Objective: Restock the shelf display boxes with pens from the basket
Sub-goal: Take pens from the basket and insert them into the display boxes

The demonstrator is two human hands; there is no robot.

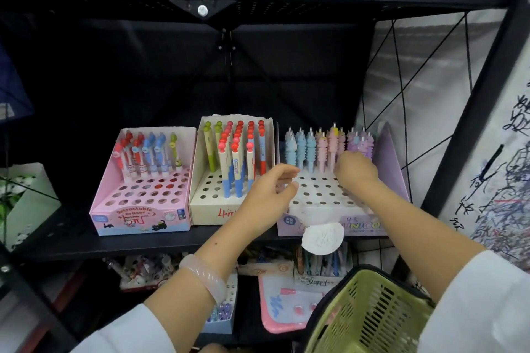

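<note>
Black metal shelf (143, 241) with three display boxes in a row. Unicorn pens (329, 149) standing straight up in the back rows of the purple box (387, 160), front holes still bare. Right hand (355, 167) curled at those pens, nearer than the left; cannot tell whether pinching one. Left hand (272, 189) apart from it, fingers loosely bent, holding nothing, by the box's left edge. Green basket (370, 315) low on the right, under the right arm.

Three display boxes are sitting side by side on the shelf (160, 241): eraser box (137, 209) left, middle box (213, 206) centre, unicorn box (329, 209) right. Pens (327, 149) are standing along its rear rows. Basket (370, 315) is hanging below, right.
</note>
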